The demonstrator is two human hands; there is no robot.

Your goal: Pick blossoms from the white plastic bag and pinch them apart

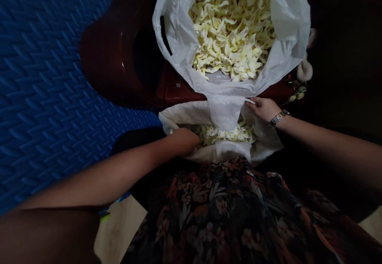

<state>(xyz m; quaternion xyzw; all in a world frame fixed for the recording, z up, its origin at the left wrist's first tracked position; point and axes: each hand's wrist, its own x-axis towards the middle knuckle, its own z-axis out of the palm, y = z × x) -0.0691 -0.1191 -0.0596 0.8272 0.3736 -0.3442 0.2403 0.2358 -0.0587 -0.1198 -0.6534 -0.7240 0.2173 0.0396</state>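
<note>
A small white bag (264, 142) lies open against my lap, with pale shredded-looking flower pieces (205, 133) inside. My right hand (264, 108) pinches a white plastic edge at the bag's far right rim, thumb and fingers together. At its left side, my left hand (185, 139) is curled at the opening; its fingertips and whatever they grip are hidden. Just beyond stands a larger white plastic bag (291, 29), spread wide and filled with cream-yellow flowers (232, 37). One of its white flaps (225, 110) hangs over the smaller bag's opening.
A glossy dark red piece (104, 57) stands under and left of the larger bag. Blue textured matting (44, 77) covers the left side. Small pale objects (304, 71) sit right of the large bag. Floral fabric (221, 216) covers my lap.
</note>
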